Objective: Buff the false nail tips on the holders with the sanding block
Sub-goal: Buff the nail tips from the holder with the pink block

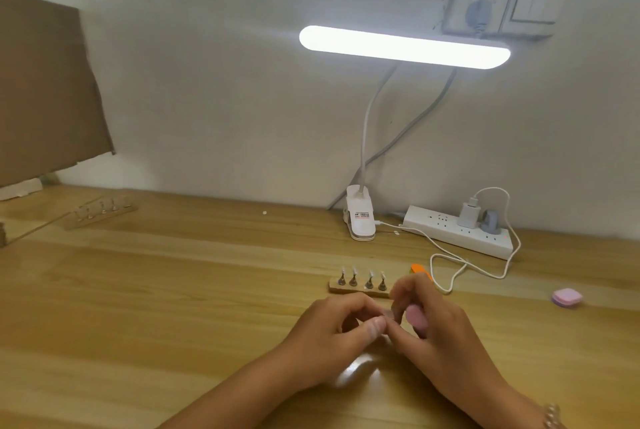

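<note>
Wooden desk [173, 290]; left hand [332, 328] tight on a blurry small piece [391, 314], right hand [441, 330] around pink sanding block [416, 318].

The only print is a small red-and-black label on the lamp clip [360, 217], too blurred to read.

Nail rack [362, 293] and cable [432, 260] ahead
</note>
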